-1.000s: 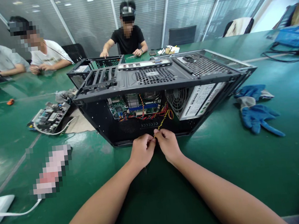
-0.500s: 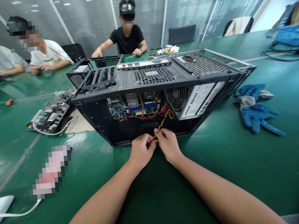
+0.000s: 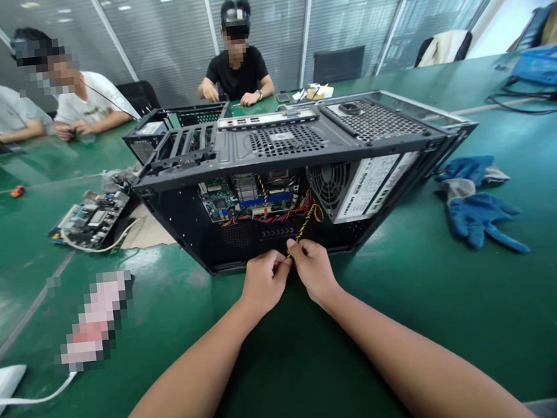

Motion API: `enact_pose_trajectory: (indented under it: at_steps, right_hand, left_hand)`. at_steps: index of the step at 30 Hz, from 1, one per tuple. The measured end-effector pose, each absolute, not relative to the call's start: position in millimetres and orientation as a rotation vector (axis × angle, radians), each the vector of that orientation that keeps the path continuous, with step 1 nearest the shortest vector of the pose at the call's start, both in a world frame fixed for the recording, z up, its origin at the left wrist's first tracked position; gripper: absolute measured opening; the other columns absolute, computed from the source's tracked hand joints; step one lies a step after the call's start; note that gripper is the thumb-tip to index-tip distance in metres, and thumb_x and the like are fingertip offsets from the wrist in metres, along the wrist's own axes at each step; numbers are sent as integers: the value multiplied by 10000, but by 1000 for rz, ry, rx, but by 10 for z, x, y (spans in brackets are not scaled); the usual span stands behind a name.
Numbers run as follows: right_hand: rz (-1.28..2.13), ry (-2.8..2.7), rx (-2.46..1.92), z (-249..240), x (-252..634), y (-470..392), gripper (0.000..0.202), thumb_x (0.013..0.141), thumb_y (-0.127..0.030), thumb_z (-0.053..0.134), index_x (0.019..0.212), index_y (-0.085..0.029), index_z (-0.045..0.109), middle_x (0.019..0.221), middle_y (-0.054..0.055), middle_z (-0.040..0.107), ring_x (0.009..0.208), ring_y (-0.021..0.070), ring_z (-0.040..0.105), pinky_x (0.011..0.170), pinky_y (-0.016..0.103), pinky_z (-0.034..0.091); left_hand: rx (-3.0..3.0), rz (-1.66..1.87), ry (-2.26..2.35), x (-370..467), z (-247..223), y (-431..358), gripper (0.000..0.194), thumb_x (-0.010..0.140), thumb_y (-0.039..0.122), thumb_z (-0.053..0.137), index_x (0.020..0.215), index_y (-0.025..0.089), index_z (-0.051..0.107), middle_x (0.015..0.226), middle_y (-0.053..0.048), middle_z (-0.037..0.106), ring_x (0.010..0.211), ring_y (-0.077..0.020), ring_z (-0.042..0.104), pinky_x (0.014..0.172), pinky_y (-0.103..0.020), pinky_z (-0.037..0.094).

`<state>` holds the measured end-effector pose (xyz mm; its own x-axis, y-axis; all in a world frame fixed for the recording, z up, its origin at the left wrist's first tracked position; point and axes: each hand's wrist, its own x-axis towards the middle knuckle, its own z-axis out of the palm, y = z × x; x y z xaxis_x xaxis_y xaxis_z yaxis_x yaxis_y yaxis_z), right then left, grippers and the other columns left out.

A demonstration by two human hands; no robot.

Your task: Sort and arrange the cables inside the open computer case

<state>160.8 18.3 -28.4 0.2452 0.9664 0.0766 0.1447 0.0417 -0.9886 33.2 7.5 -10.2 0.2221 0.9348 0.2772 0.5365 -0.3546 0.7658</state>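
Observation:
A black computer case (image 3: 190, 168) lies before me with its open side facing me. Inside it show a green motherboard (image 3: 216, 205) and a power supply (image 3: 370, 190) with a round fan and a white label. A twisted yellow-and-black cable (image 3: 304, 226) runs from near the power supply out to the case's front edge. My left hand (image 3: 265, 279) pinches the cable near its end; the end itself is hidden by the fingers. Right beside it, my right hand (image 3: 314, 268) is closed on the same cable with thumb and fingertips.
Blue gloves (image 3: 478, 213) lie to the right. On the left are a loose circuit board (image 3: 95, 220) on cardboard, a blurred-out phone-like object (image 3: 96, 318) and a white charger (image 3: 0, 390). Across the green table (image 3: 491, 320) sits a person in black (image 3: 238, 71); others sit at left.
My hands stay almost in place on the cable, with only slight finger movement. The person across has drawn one arm in toward their body.

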Motion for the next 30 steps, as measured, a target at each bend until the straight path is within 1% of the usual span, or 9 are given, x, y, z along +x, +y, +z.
enact_pose_trajectory:
  at_steps: [3,8,13,18,25,30]
  right_hand:
    - [935,-1137,-1350,-305,1609,188,429,838,-536,567,583,-195,517,481,-43,439,477,114,377,492,267,326]
    - [975,-1132,-1322,-319,1615,194,425,839,-552,560,606,-197,538,463,-38,453,464,123,405,478,267,332]
    - [958,-1083,-1356,-288,1617,189,465,803,-585,592,552,-215,465,446,-42,428,453,116,378,464,264,315]
    - [929,-1072,-1394,-277,1618,179,470,791,-589,604,547,-219,448,449,-43,410,463,119,373,465,268,310]
    - [942,-1093,-1345,-272,1607,173,456,833,-545,569,552,-213,433,491,-44,408,487,114,361,484,268,322]
    - [961,-1055,-1330,-260,1597,167,439,804,-556,599,565,-204,488,486,-38,433,481,115,368,476,270,325]
  left_hand:
    - [1796,932,1312,339,-84,93,187,869,258,548,720,162,607,573,18,592,499,-104,550,520,-223,390]
    - [1531,845,1201,336,-78,128,194,849,293,554,722,152,597,616,-1,623,492,-113,586,509,-226,431]
    - [1751,1001,1296,340,-49,94,172,833,259,582,689,166,593,583,19,598,516,-98,537,514,-211,388]
    - [1981,1132,1333,344,-40,63,157,834,227,595,686,172,597,617,14,613,548,-97,538,536,-211,396]
    - [1964,1104,1341,332,-62,69,167,843,241,596,690,175,604,623,9,626,552,-103,546,535,-215,397]
    - [1804,999,1315,339,-34,71,204,858,276,566,688,168,600,581,16,604,509,-98,531,513,-216,379]
